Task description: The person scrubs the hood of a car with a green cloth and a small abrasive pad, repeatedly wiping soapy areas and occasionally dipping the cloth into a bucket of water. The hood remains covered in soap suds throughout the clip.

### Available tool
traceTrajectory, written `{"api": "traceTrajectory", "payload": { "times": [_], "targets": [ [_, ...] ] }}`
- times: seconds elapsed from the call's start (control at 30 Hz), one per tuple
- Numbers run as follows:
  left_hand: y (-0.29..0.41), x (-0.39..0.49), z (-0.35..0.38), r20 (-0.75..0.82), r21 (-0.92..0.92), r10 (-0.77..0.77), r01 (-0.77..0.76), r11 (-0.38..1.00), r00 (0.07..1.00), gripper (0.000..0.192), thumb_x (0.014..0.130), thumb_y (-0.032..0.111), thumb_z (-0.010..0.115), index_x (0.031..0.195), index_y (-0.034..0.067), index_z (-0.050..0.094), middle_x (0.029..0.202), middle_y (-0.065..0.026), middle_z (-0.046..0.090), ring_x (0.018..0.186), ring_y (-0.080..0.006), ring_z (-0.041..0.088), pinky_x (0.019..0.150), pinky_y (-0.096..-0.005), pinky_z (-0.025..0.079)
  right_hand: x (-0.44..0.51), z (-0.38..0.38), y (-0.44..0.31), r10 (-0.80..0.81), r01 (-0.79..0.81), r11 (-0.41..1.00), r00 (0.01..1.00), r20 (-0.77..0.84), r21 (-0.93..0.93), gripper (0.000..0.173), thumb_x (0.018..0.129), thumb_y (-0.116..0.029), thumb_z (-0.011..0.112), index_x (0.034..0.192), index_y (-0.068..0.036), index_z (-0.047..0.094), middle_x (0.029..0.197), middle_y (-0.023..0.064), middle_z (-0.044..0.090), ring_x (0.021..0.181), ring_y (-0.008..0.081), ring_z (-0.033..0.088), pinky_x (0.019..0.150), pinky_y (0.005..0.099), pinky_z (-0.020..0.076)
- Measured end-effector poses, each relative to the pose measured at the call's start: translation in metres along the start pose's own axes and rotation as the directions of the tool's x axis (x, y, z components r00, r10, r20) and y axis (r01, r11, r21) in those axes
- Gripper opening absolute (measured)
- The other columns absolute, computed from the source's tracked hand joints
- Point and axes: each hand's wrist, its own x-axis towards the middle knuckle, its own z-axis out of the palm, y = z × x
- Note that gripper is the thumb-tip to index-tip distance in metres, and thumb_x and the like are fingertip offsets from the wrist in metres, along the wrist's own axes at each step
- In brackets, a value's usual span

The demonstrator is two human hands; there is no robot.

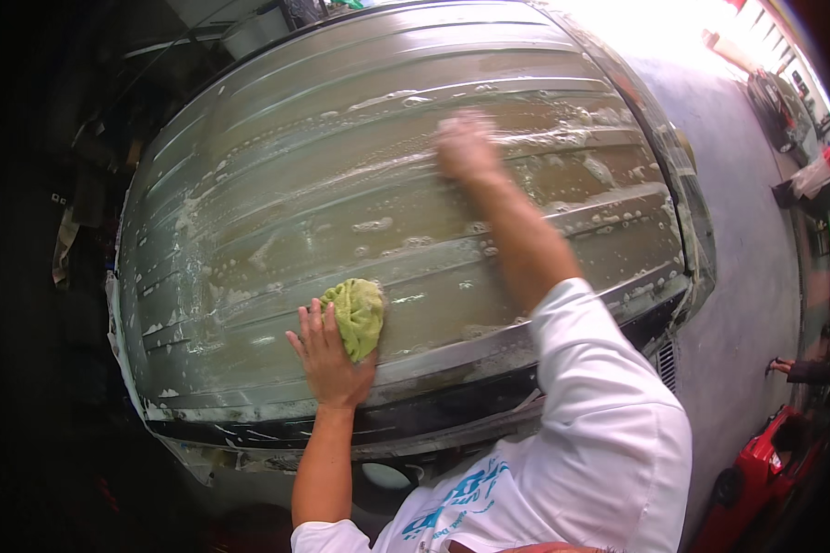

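Before me lies the ribbed roof of a vehicle (277, 207), wet and streaked with soapy foam. Near its closest edge, my left hand (332, 356) rests on a crumpled light-green cloth (356, 319), which sits between the thumb and the fingers against the panel. My right hand (467, 144) reaches further out over the middle of the roof. Motion blur hides its fingers and whatever may be under them. Foam and bubbles (560, 135) lie around that hand along the raised ribs.
Clear masking film (698, 276) hangs along the roof's right side. A black strip (456, 404) borders the near edge. To the right stretches a grey floor (740, 228), with a red car (757, 463), a person (806, 371) and a dark car (771, 110). The left side is dark.
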Motion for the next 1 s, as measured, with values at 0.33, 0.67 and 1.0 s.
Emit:
{"api": "traceTrajectory", "payload": {
  "times": [0.33, 0.67, 1.0],
  "targets": [
    [-0.006, -0.006, -0.004, -0.009, -0.026, -0.031, 0.031, 0.999, 0.999, 0.104, 0.077, 0.036, 0.085, 0.165, 0.009, 0.037, 0.172, -0.0204, 0.038, 0.163, -0.0444, 0.029, 0.133, -0.068, 0.014, 0.017, -0.006, 0.029, -0.112, 0.112, 0.99, 0.994, -0.009, 0.083, 0.051, 0.111, -0.013, 0.041, 0.157, 0.006, 0.048, 0.166, 0.0268, 0.046, 0.156, 0.0357, 0.044, 0.132, 0.0446, 0.0344],
    [0.002, 0.015, 0.001, -0.003, -0.073, 0.017, -0.017, 0.997, 1.0, 0.103, 0.079, 0.037, 0.083, 0.166, 0.009, 0.036, 0.172, -0.0204, 0.039, 0.164, -0.0437, 0.029, 0.133, -0.0673, 0.015, 0.03, 0.014, -0.034, 0.027, 0.017, 0.986, 0.964, -0.264, 0.166, 0.048, 0.106, -0.021, 0.048, 0.143, 0.001, 0.067, 0.161, 0.0283, 0.053, 0.154, 0.042, 0.047, 0.13, 0.0544, 0.0333],
    [-0.003, 0.008, -0.006, -0.019, -0.028, 0.015, -0.015, 0.999, 1.0, 0.098, 0.082, 0.038, 0.08, 0.165, 0.007, 0.038, 0.171, -0.0206, 0.04, 0.162, -0.0452, 0.032, 0.133, -0.0667, 0.017, 0.003, 0.05, 0.233, 0.4, -0.38, 0.914, 0.902, -0.163, 0.144, 0.052, 0.115, -0.019, 0.028, 0.152, 0.005, 0.057, 0.168, 0.0241, 0.046, 0.161, 0.0359, 0.037, 0.134, 0.0448, 0.0309]
  ]
}}
